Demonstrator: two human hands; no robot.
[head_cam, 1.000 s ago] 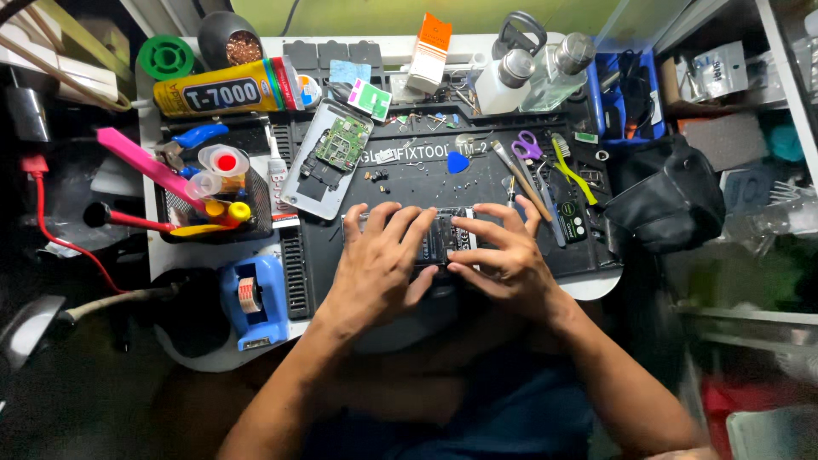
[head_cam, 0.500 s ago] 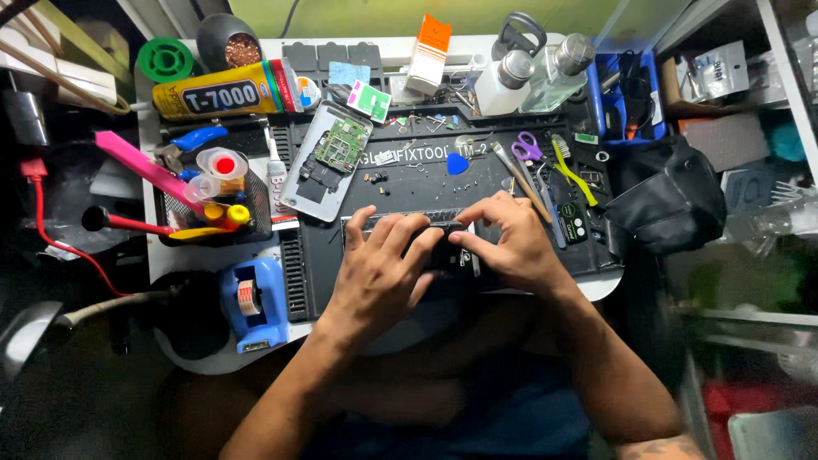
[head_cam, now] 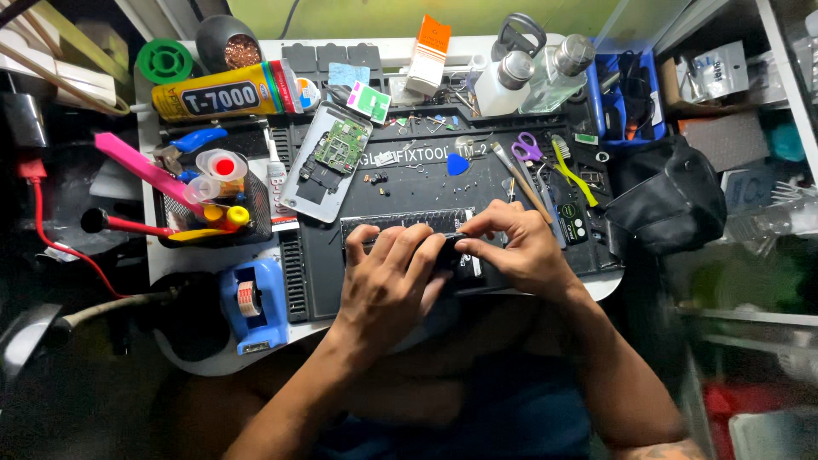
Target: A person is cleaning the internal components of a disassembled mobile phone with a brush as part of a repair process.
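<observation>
- Table [head_cam: 162, 255]: white, crowded; a black work mat [head_cam: 409, 183] covers its middle.
- Opened phone shell [head_cam: 328, 162]: left part of the mat, green circuit board showing.
- Glue tube [head_cam: 226, 89]: yellow, lying along the back-left edge.
- Tape dispenser [head_cam: 247, 302]: blue, front-left corner.
- Left hand [head_cam: 388, 281]: grip clamped over the dark phone [head_cam: 452, 255], fingers spread across its top.
- Right hand [head_cam: 520, 251]: grip pinched together on the phone's right end, thumb and fingertips at the edge.
- Dark phone: front-middle of the mat, near the table's front edge, mostly hidden under both hands.
- Handling judgement: hold the body flat and steady with the left; work the edge gently, with even pressure, to avoid cracking.
- Scissors [head_cam: 528, 149]: purple handles, back-right of the mat.
</observation>
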